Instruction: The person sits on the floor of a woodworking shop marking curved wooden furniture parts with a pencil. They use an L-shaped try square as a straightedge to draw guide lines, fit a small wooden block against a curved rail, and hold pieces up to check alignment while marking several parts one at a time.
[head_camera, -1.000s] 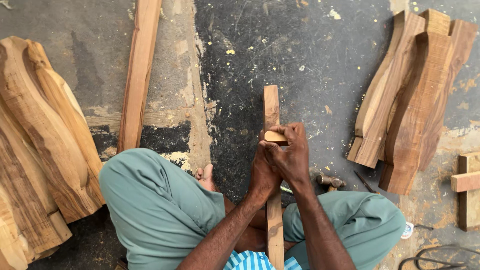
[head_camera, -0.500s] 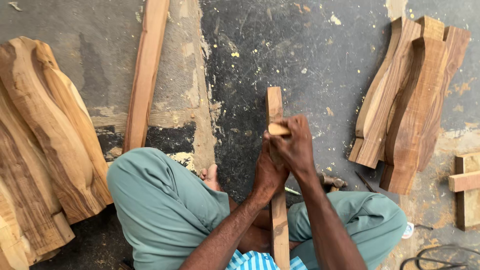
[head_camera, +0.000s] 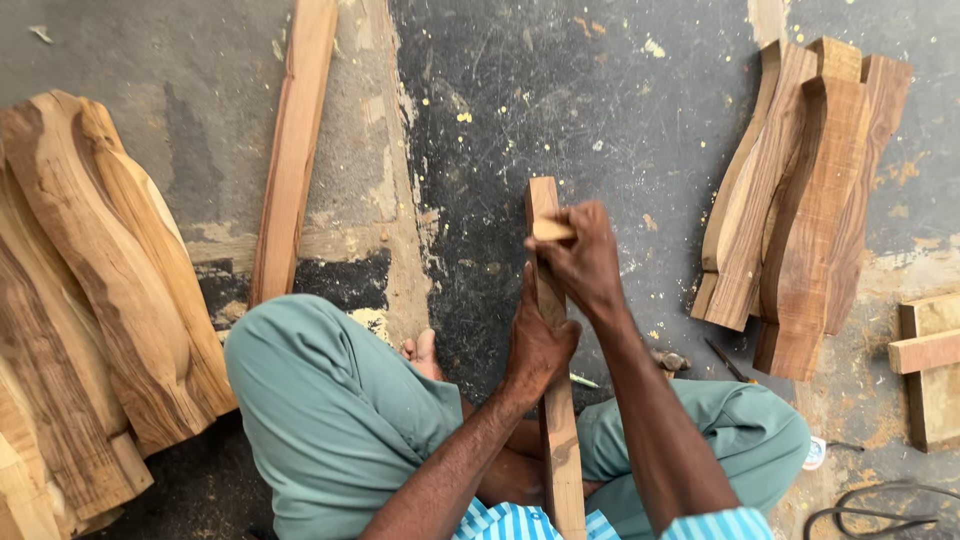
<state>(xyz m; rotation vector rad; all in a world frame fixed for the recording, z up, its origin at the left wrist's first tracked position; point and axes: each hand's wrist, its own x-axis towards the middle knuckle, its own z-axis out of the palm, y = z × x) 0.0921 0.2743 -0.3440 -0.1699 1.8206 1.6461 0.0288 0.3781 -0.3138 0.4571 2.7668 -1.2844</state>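
A narrow wooden strip (head_camera: 545, 205) runs from my lap out over the dark floor. My right hand (head_camera: 585, 260) is closed around a small pale wooden-handled tool (head_camera: 552, 230), pressed against the strip near its far end. My left hand (head_camera: 535, 345) grips the strip just below the right hand. My legs in green trousers (head_camera: 330, 410) are folded on either side, and a bare foot (head_camera: 420, 350) shows left of the strip.
Curved, shaped wooden pieces are stacked at the left (head_camera: 100, 300) and at the right (head_camera: 800, 200). A long plank (head_camera: 295, 140) lies on the floor at upper left. A small wooden frame (head_camera: 930, 360) and a dark cable (head_camera: 880, 505) sit at the right edge.
Both hands and the small tool have slid a little farther along the strip, away from me. The camera view has shifted slightly.
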